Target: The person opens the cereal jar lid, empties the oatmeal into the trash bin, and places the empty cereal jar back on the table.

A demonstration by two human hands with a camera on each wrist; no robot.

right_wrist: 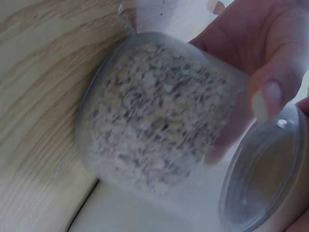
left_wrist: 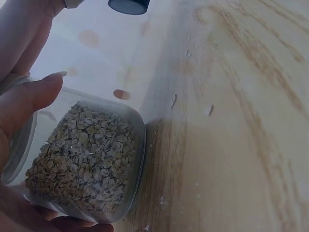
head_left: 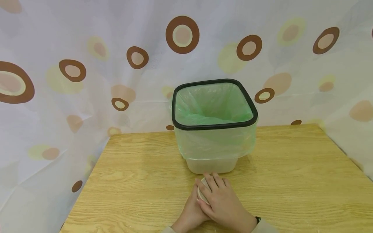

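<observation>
A clear plastic jar (left_wrist: 137, 166) of oat flakes (left_wrist: 87, 154) stands on the wooden table, its flakes filling much of the height. My left hand (head_left: 192, 208) grips the jar's side, with the thumb (right_wrist: 273, 96) near the top in the right wrist view. Over the jar's top lies my right hand (head_left: 221, 200), its fingers spread across the pale lid (head_left: 203, 191) and its thumb at the near rim. In the right wrist view the translucent lid (right_wrist: 256, 193) sits tilted above the jar, and little of the right hand shows there.
Just beyond the hands stands a bin (head_left: 214, 127) with a black rim and a green plastic liner (head_left: 215, 142). Small pale flakes (left_wrist: 174, 100) are scattered on the tabletop (head_left: 134, 181). A spotted sheet (head_left: 157, 74) hangs behind and beside the table.
</observation>
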